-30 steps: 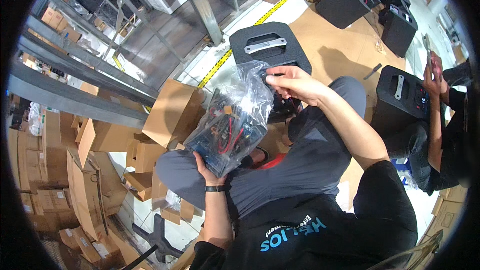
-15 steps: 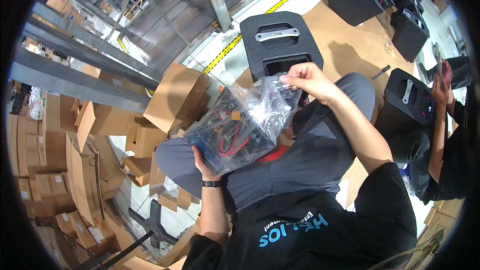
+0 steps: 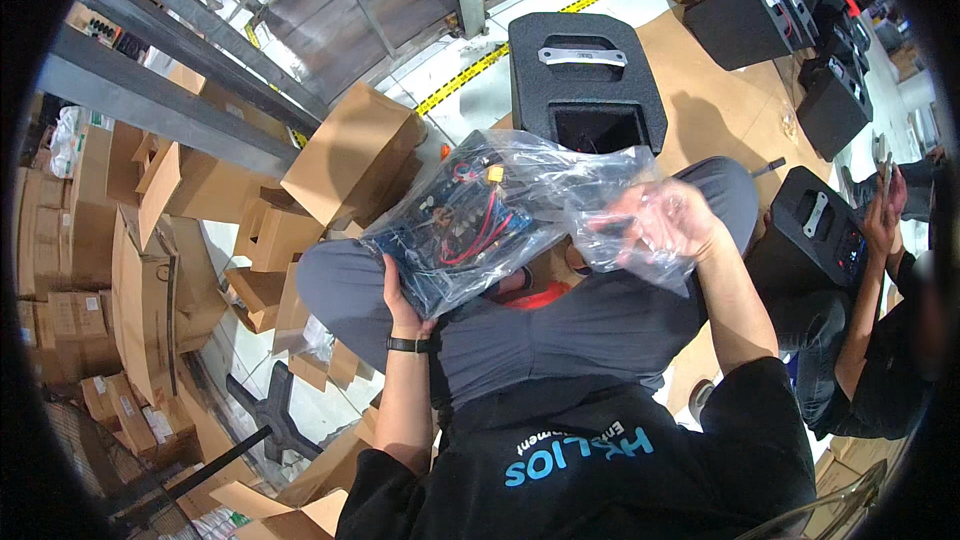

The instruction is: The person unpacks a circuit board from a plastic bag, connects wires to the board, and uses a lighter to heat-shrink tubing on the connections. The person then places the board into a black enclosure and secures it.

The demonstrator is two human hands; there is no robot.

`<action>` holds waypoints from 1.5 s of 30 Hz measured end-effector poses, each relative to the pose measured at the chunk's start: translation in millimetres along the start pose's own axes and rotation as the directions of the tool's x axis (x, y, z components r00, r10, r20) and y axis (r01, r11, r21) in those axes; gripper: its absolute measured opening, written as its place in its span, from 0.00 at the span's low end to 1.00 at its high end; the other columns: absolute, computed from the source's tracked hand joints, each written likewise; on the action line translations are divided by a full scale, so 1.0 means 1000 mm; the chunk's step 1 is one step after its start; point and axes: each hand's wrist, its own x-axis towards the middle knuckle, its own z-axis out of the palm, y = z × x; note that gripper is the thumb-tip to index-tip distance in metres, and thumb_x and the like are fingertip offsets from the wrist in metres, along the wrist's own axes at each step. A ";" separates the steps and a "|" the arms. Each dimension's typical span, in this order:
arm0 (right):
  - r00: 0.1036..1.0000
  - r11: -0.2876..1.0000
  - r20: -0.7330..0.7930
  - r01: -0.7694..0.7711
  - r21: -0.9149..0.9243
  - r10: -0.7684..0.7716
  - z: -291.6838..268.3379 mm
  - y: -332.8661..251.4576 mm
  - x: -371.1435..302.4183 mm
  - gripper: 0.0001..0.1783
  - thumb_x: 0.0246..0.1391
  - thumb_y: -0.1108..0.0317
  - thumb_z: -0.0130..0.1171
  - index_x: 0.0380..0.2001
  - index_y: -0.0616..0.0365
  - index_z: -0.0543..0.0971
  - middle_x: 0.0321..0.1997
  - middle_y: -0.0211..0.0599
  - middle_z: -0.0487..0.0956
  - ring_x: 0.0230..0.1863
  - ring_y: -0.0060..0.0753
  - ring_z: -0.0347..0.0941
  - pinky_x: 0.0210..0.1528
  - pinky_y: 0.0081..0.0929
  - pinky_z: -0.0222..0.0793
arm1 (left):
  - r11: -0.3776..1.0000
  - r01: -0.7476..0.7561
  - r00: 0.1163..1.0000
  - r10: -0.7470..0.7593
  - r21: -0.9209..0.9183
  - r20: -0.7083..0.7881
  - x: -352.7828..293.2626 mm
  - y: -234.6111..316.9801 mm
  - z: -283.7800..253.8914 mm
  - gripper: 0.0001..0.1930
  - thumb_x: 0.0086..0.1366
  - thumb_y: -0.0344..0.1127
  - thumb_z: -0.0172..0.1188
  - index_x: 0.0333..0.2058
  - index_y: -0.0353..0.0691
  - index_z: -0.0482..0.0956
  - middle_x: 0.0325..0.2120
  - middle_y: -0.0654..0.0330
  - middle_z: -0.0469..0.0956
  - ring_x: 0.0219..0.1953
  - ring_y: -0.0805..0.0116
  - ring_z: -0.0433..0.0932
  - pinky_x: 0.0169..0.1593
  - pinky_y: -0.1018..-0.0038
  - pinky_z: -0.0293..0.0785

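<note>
A clear plastic bag [image 3: 545, 165] lies across my lap with a circuit board [image 3: 455, 230] inside it. The board is dark blue and carries red wires and a yellow connector [image 3: 495, 174]. My left hand [image 3: 405, 305] grips the bag and the board's lower left corner, thumb on top. At the bag's right end is my right hand [image 3: 675, 220], palm partly up. Its fingers stretch leftward and apart under the film, slightly blurred. Just beyond the bag stands a black speaker cabinet [image 3: 590, 80] with a silver handle [image 3: 582, 57] and a rectangular opening.
Cardboard boxes [image 3: 350, 155] crowd the left side below grey metal rails [image 3: 170, 125]. Another person's hands [image 3: 885, 205] hold a phone-like object at the right, by a second black cabinet [image 3: 812, 230]. More black cabinets [image 3: 745, 20] stand far right. A knife-like tool [image 3: 770, 167] lies on cardboard.
My right hand has moved right and down, from pinching the bag's edge to being under its film. The bag is now stretched rightward and flatter, showing the board more plainly.
</note>
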 end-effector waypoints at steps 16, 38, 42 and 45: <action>0.929 0.779 -0.196 0.133 -0.613 -0.313 -0.002 0.026 0.039 0.11 0.61 0.76 0.68 0.46 0.59 0.80 0.46 0.31 0.81 0.55 0.33 0.81 0.60 0.33 0.74 | 0.981 0.052 0.997 -0.061 0.186 0.046 -0.003 -0.009 -0.015 0.35 0.77 0.60 0.52 0.69 0.38 0.67 0.63 0.52 0.75 0.62 0.54 0.78 0.66 0.55 0.75; 0.917 0.978 -0.372 0.188 0.095 -0.141 0.010 0.155 0.052 0.22 0.76 0.60 0.55 0.66 0.60 0.72 0.52 0.30 0.81 0.48 0.21 0.78 0.48 0.23 0.75 | 0.925 0.218 0.974 -0.185 0.312 -0.130 -0.069 0.095 0.067 0.40 0.73 0.71 0.49 0.66 0.40 0.71 0.55 0.56 0.82 0.52 0.61 0.85 0.55 0.61 0.84; 0.833 0.966 -0.516 0.256 0.043 -0.198 0.024 0.178 0.059 0.23 0.76 0.62 0.54 0.66 0.62 0.72 0.56 0.32 0.81 0.54 0.22 0.76 0.57 0.24 0.71 | 0.954 0.115 0.984 -0.072 0.277 -0.162 -0.080 0.083 0.056 0.38 0.75 0.69 0.47 0.64 0.39 0.73 0.52 0.56 0.83 0.49 0.64 0.86 0.52 0.64 0.85; 0.757 0.956 -0.601 0.289 -0.041 -0.255 0.033 0.177 0.063 0.22 0.76 0.62 0.54 0.64 0.66 0.74 0.58 0.36 0.81 0.56 0.25 0.77 0.63 0.26 0.69 | 0.969 -0.005 0.990 0.040 0.245 -0.135 -0.087 0.074 0.039 0.22 0.80 0.50 0.52 0.60 0.38 0.77 0.48 0.58 0.85 0.45 0.68 0.86 0.48 0.69 0.86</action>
